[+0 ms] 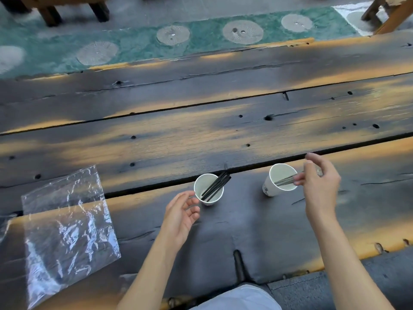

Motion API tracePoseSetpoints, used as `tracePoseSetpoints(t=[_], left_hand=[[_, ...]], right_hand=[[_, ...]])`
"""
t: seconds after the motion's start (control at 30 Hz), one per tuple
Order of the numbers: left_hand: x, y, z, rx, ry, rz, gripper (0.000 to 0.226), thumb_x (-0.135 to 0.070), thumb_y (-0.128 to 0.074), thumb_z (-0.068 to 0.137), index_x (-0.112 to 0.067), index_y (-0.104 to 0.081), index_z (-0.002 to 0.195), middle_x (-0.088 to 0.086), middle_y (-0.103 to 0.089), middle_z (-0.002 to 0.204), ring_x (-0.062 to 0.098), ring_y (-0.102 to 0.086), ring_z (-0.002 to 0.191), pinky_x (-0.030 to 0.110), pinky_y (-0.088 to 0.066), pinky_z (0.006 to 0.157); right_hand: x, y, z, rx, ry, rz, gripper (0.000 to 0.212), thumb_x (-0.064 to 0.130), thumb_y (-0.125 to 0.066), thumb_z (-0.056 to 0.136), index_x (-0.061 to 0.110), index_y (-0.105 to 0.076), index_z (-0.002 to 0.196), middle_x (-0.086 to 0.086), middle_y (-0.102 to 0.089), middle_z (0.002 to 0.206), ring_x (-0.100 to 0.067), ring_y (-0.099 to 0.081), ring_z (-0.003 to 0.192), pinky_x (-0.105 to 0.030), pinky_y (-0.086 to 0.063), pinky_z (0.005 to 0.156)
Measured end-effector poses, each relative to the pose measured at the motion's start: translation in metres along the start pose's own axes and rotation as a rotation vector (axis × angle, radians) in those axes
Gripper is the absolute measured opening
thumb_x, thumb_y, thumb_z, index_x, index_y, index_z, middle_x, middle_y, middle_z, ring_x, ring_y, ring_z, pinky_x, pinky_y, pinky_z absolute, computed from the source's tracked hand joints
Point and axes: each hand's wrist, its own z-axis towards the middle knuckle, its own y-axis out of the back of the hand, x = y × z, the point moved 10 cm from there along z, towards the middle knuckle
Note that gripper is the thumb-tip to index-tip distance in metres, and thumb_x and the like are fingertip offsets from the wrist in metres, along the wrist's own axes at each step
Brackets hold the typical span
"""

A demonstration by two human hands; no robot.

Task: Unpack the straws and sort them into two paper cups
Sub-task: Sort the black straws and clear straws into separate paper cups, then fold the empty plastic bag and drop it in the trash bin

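Observation:
Two white paper cups stand on the dark plank table. The left cup (209, 190) holds several black straws (216, 186) leaning to the upper right. My left hand (181, 214) rests just left of it, fingers apart and empty. The right cup (279, 179) tilts slightly and has clear straws (286, 181) reaching into it. My right hand (320, 185) pinches those clear straws at the cup's right rim.
An empty clear plastic bag (67, 231) lies flat on the table at the left. The wooden table (201, 135) stretches far ahead with wide gaps between planks. Beyond it lies a green patterned floor and chair legs (51, 14).

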Motion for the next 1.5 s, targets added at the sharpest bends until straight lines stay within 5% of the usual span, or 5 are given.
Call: tracePoseSetpoints(t=[0.23, 0.37, 0.93, 1.17, 1.5], left_hand=[[-0.029, 0.157, -0.011, -0.462, -0.185, -0.057, 0.011, -0.007, -0.055, 0.097, -0.012, -0.063, 0.091, 0.012, -0.065, 0.084, 0.017, -0.063, 0.060, 0.023, -0.052, 0.049], [-0.046, 0.264, -0.034, -0.848, -0.231, 0.792, 0.036, -0.012, -0.052, 0.095, -0.012, -0.056, 0.131, 0.015, -0.052, 0.138, 0.033, -0.049, 0.125, 0.042, -0.042, 0.099], [0.098, 0.172, -0.045, -0.139, -0.028, 1.330, 0.062, -0.049, -0.039, 0.100, -0.038, -0.017, 0.156, -0.008, 0.001, 0.167, 0.024, -0.002, 0.153, 0.048, -0.013, 0.120], [0.005, 0.295, -0.061, -0.728, -0.176, 1.319, 0.060, -0.035, -0.046, 0.100, -0.030, -0.025, 0.155, 0.007, -0.003, 0.167, 0.029, -0.007, 0.153, 0.054, -0.018, 0.119], [0.068, 0.267, -0.051, -0.463, 0.016, 1.641, 0.088, -0.063, -0.037, 0.096, -0.032, 0.026, 0.150, 0.019, 0.033, 0.157, 0.035, 0.027, 0.148, 0.052, 0.005, 0.120]], right_hand=[[0.004, -0.160, -0.110, 0.641, -0.105, 0.069, 0.019, 0.003, -0.047, 0.100, 0.003, -0.066, 0.101, -0.011, -0.070, 0.095, -0.018, -0.067, 0.063, -0.024, -0.052, 0.053], [-0.028, -0.221, -0.174, 0.915, -0.205, -0.033, 0.018, 0.009, -0.048, 0.101, 0.011, -0.066, 0.097, -0.011, -0.069, 0.096, -0.021, -0.067, 0.069, -0.028, -0.051, 0.057], [-0.176, -0.272, -0.227, 1.004, -0.652, -0.414, 0.019, 0.036, -0.053, 0.093, 0.028, -0.060, 0.109, 0.009, -0.065, 0.110, -0.017, -0.060, 0.100, -0.036, -0.040, 0.082], [-0.172, -0.296, -0.222, 1.052, -0.513, -0.524, 0.015, 0.030, -0.049, 0.095, 0.027, -0.063, 0.101, 0.006, -0.064, 0.100, -0.016, -0.059, 0.090, -0.033, -0.039, 0.075], [-0.167, -0.336, -0.204, 1.049, -0.316, -0.627, 0.014, 0.002, -0.058, 0.087, 0.014, -0.060, 0.095, -0.006, -0.059, 0.068, -0.016, -0.050, 0.055, -0.023, -0.038, 0.044]])
